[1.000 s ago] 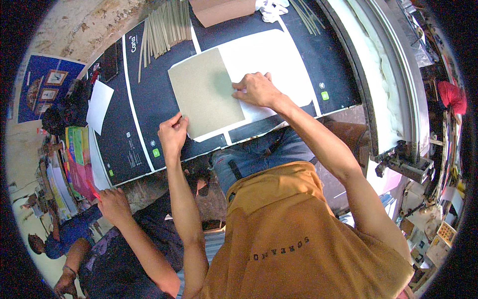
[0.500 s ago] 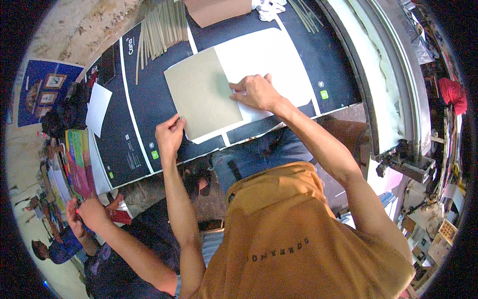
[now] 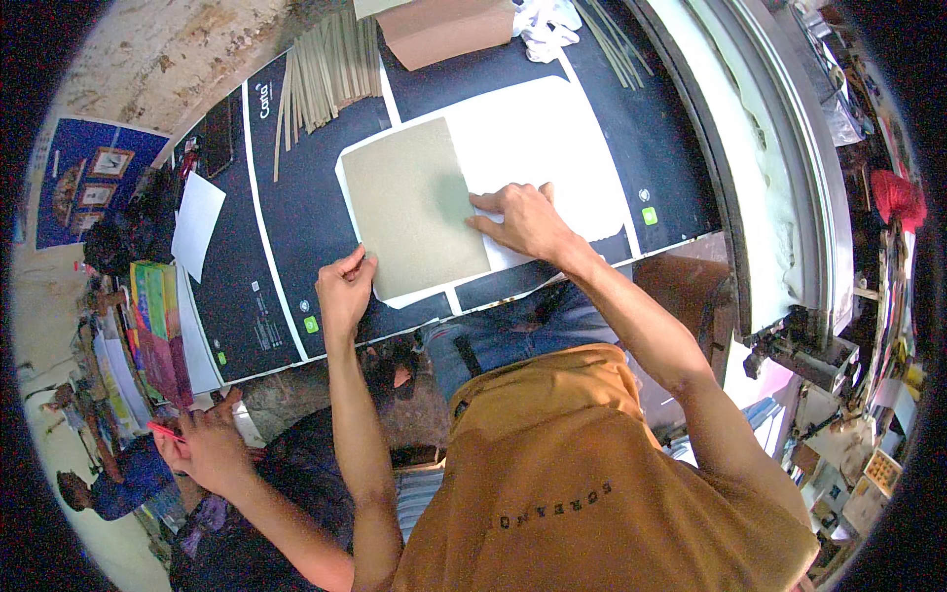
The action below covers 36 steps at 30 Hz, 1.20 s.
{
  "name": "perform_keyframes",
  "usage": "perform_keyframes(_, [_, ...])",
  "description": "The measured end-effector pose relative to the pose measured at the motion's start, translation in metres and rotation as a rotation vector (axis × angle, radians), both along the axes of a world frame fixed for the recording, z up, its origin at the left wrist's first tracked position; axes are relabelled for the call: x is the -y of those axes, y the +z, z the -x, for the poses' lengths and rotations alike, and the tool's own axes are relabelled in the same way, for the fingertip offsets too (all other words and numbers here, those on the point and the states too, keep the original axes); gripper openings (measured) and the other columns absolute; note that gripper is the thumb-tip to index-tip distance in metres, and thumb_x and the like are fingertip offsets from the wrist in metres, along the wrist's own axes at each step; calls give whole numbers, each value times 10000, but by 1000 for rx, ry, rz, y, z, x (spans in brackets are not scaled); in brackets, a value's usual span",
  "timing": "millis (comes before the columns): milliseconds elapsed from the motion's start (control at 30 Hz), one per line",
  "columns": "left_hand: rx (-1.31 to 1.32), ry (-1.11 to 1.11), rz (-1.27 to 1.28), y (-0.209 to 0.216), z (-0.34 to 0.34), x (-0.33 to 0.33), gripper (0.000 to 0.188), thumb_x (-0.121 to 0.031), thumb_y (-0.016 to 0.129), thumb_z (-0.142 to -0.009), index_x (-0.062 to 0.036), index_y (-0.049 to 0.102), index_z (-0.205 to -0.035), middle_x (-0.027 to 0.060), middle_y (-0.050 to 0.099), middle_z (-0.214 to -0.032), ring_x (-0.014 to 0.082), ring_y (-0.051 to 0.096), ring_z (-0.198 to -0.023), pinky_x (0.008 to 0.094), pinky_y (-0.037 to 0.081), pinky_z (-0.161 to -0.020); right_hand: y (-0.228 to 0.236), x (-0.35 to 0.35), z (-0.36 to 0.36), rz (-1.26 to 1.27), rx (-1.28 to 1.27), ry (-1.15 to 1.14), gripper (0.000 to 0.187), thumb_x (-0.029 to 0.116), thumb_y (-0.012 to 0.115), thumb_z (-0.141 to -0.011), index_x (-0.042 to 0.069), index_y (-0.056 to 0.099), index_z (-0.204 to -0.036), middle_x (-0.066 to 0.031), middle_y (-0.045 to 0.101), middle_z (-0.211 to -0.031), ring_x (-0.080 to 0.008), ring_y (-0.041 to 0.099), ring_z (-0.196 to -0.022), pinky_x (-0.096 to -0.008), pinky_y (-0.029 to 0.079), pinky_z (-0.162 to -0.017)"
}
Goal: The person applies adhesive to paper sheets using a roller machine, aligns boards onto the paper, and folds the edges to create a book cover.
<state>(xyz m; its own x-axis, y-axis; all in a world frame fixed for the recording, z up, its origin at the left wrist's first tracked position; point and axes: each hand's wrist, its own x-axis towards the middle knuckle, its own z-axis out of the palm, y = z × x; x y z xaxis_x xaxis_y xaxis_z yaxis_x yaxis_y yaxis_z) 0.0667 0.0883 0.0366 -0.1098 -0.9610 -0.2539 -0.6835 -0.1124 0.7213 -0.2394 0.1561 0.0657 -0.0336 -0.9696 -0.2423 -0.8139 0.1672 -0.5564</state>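
A stiff grey-beige cardboard sheet lies flat on the left part of a larger white sheet. My left hand is closed at the lower left edge of the cardboard, its thumb and fingertips pinching that edge. From the right, my right hand reaches over the white sheet. Its thumb and index finger bear on the cardboard's right edge, with the other fingers curled. The undersides of the fingertips are hidden. Along the cardboard's left side a narrow white strip shows.
Beyond the sheets lie a bundle of thin grey strips, a brown box and crumpled white material. A long metal machine bar borders the table's right. At lower left, a co-worker's hand holds something red.
A white strip now shows along the cardboard's left edge, where little showed before. My hands stay at its two sides. The whole view has shifted slightly; the co-worker's hands have moved.
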Motion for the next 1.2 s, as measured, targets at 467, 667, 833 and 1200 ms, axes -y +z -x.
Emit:
perform_keyframes(467, [-105,-6,-115,12,5,0,411,-169,783,-886,55,699,-1221,122,774,-991,91,665,-863,253,527,-784,4,0,-8,-23,10,-63,389,418,647,-931,152,757,-1193,-196,748,-1010,-352,704,-1029,-643,392,-945])
perform_keyframes(667, [-49,-22,-143,22,12,-1,405,-156,770,-887,45,698,-1231,136,777,-992,104,679,-866,260,533,-793,8,6,-6,-54,-47,-60,355,412,642,-930,158,769,-1143,-180,754,-976,-344,712,-1016,-641,390,-949])
perform_keyframes(833, [20,-63,-120,22,7,0,387,-180,770,-877,27,721,-1200,138,781,-982,102,681,-863,267,530,-785,5,9,-6,-46,-31,-59,331,404,641,-928,160,776,-1108,-173,756,-938,-346,720,-986,-635,390,-949])
perform_keyframes(1200, [-111,-91,-64,8,-4,1,360,-183,798,-857,49,747,-1128,20,702,-784,60,556,-713,247,472,-675,9,16,-5,-101,-60,-23,311,383,653,-922,152,790,-1079,-159,760,-873,-356,729,-903,-609,379,-949])
